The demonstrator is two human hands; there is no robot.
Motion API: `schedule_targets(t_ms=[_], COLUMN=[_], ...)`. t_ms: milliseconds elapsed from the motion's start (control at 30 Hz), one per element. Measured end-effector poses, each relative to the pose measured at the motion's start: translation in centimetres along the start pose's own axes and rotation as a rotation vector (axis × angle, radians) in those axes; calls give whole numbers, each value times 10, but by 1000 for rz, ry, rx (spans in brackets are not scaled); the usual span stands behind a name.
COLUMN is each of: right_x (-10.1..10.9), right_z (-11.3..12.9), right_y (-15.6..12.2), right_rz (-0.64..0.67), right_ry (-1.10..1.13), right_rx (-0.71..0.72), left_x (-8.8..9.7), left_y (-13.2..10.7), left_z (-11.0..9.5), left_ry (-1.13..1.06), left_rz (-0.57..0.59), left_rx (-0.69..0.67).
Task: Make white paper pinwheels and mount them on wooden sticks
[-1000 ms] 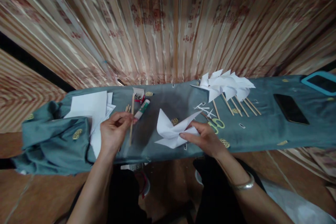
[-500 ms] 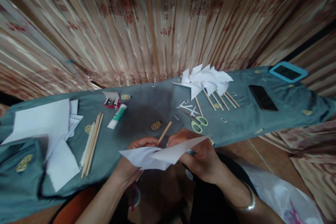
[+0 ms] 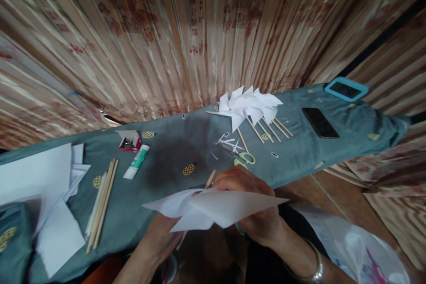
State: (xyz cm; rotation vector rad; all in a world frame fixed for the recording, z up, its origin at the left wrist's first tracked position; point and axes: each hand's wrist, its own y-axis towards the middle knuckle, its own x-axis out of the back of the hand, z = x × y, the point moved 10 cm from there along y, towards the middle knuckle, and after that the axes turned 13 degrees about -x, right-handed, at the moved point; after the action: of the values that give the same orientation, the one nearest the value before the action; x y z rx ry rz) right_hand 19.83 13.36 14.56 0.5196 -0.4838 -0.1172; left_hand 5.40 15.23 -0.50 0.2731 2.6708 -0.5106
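Note:
A white paper pinwheel (image 3: 219,208) is between my hands, its folded blades spread toward me. A wooden stick (image 3: 210,179) runs behind the paper, with one end showing above it and the other below. My left hand (image 3: 163,233) is closed around the stick under the left blades, its fingers mostly covered by paper. My right hand (image 3: 248,186) curls over the right side of the pinwheel, fingertips pressed near the middle, close to the stick's upper end. Its lower fingers are hidden behind the paper.
Finished pinwheels (image 3: 248,104) lie at the back, near scissors (image 3: 248,158) and paper scraps (image 3: 229,143). On the left are wooden sticks (image 3: 104,204), a glue stick (image 3: 136,162), a box of pins (image 3: 129,142) and paper sheets (image 3: 40,177). A phone (image 3: 320,123) and blue-framed device (image 3: 346,88) lie right.
The pinwheel has turned and tilted, so its blades look broader and cover more of my left hand. My right hand has come further over the paper's middle. The view has shifted slightly right.

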Motion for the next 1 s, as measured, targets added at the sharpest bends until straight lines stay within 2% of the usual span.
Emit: schedule_targets(t_ms=[333, 467, 600, 767, 1000], right_x=[2, 1, 1, 2, 1], right_z=[-1, -1, -2, 1, 0], right_y=[2, 2, 2, 2, 1], right_rz=[-56, -44, -42, -53, -42], right_ry=[32, 5, 10, 1, 11], right_rx=[4, 3, 0, 26, 19], left_x=[13, 11, 8, 1, 3], left_y=[-5, -6, -10, -16, -13], left_z=[8, 10, 2, -2, -4], left_ry=[-57, -58, -72, -64, -23], left_rz=[-165, -174, -219, -204, -203], left_rx=[34, 56, 46, 94, 27])
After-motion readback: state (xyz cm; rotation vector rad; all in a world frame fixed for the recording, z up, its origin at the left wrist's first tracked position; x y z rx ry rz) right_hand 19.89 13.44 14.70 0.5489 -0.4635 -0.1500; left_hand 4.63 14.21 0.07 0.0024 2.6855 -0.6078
